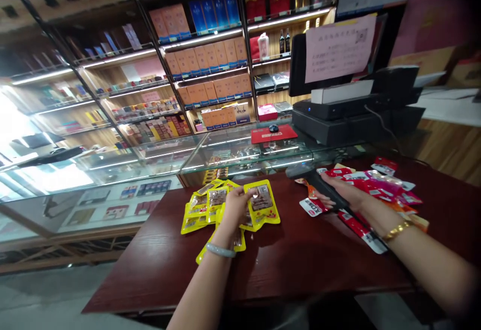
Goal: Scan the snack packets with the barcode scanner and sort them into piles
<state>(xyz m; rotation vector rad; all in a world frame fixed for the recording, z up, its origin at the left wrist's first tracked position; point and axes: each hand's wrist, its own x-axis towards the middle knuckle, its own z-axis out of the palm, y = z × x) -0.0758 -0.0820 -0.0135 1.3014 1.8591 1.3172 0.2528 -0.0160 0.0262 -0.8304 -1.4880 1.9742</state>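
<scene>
My left hand (237, 207), with a pale bangle at the wrist, pinches the edge of a yellow snack packet (267, 212) at the right of a spread pile of similar yellow packets (197, 212). My right hand (343, 192), with a gold bracelet below it, is wrapped round the handle of a black barcode scanner (317, 182). The scanner's head points left, toward the yellow packets. Beneath and beyond my right hand lie several red snack packets (361, 229), with pink and orange ones (408, 198) among them, partly hidden by my arm.
The dark red wooden counter (150, 270) carries the packets. Behind it stand a glass display case (240, 154), a red mouse pad (259, 135) with a mouse (274, 128), and a monitor (298, 64) above a black cash drawer (326, 124). Shelves of boxes (210, 59) line the wall.
</scene>
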